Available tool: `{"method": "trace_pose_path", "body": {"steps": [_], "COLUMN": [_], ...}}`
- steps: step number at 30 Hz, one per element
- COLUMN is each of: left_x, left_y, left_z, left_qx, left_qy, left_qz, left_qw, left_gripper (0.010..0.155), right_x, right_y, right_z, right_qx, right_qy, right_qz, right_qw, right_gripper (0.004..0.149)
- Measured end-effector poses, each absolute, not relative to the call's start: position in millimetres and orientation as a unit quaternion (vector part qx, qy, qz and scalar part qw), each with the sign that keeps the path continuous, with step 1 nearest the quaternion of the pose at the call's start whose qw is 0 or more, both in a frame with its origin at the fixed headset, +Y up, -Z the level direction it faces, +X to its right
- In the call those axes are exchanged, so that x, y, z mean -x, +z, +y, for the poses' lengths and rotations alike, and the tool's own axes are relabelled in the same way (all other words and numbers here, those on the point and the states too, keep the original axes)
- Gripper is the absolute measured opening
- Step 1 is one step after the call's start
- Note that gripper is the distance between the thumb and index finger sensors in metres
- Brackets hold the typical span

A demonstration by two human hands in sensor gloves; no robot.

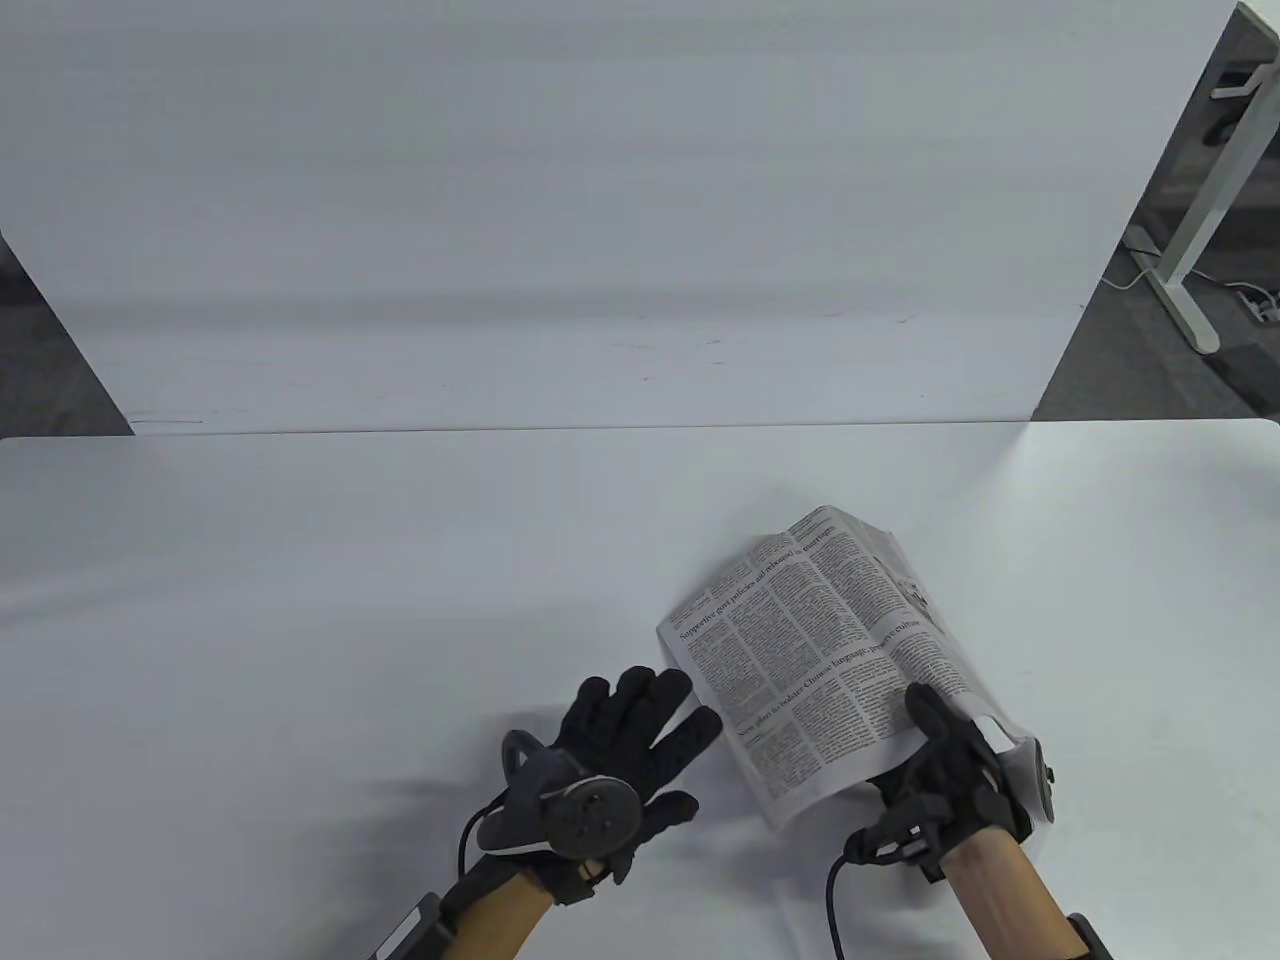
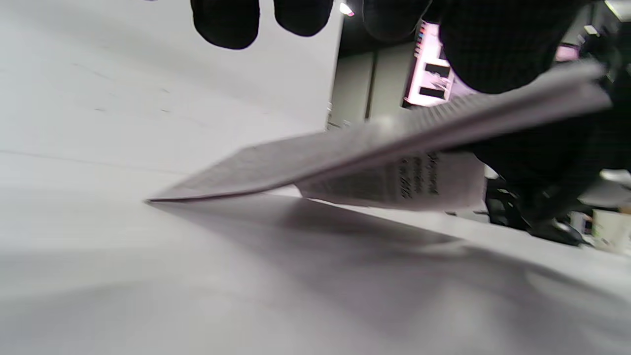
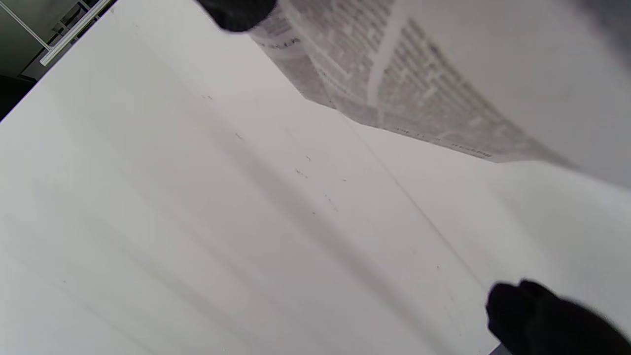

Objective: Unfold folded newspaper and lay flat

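Observation:
A folded newspaper is held tilted above the white table, its far corner low and its near edge raised. My right hand grips the near right edge, thumb on top of the page and fingers under it. My left hand lies just left of the paper with fingers spread and straight, tips close to the paper's left edge, holding nothing. The left wrist view shows the newspaper sloping up from the table, layers parting. In the right wrist view the printed page hangs overhead.
A second white table stands behind, its seam running across the middle of the table view. A white desk leg and cables sit on the dark floor at the far right.

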State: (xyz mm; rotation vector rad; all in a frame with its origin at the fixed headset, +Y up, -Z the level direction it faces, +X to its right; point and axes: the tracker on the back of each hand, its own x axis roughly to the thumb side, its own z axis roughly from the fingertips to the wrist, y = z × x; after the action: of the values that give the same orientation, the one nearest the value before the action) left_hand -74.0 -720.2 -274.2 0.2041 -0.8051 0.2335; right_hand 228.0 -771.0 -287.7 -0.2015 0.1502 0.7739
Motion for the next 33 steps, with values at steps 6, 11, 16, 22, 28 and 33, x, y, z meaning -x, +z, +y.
{"method": "trace_pose_path", "body": {"steps": [6, 11, 16, 22, 28, 33], "left_x": [55, 51, 54, 64, 89, 114], "left_y": [-263, -261, -262, -267, -285, -297], "left_z": [-723, -724, -723, -719, -719, -730], "left_qx": [-0.114, -0.129, -0.131, -0.16, -0.115, -0.04], "left_qy": [0.108, 0.116, 0.146, 0.201, 0.349, 0.49], "left_qz": [-0.426, -0.435, -0.431, -0.384, -0.258, -0.137], "left_qw": [0.891, 0.884, 0.881, 0.887, 0.894, 0.86], "left_gripper": [0.074, 0.068, 0.059, 0.05, 0.045, 0.044], "right_x": [-216, -211, -210, -203, -190, -183], "right_y": [-284, -283, -283, -283, -285, -285], "right_z": [-774, -777, -778, -778, -771, -760], "right_qx": [0.099, 0.099, 0.097, 0.082, -0.017, -0.07], "right_qy": [0.377, 0.38, 0.382, 0.375, 0.42, 0.496], "right_qz": [0.094, 0.104, 0.112, 0.137, 0.212, 0.229], "right_qw": [0.916, 0.914, 0.912, 0.913, 0.882, 0.835], "right_gripper": [0.057, 0.058, 0.058, 0.063, 0.104, 0.111]}}
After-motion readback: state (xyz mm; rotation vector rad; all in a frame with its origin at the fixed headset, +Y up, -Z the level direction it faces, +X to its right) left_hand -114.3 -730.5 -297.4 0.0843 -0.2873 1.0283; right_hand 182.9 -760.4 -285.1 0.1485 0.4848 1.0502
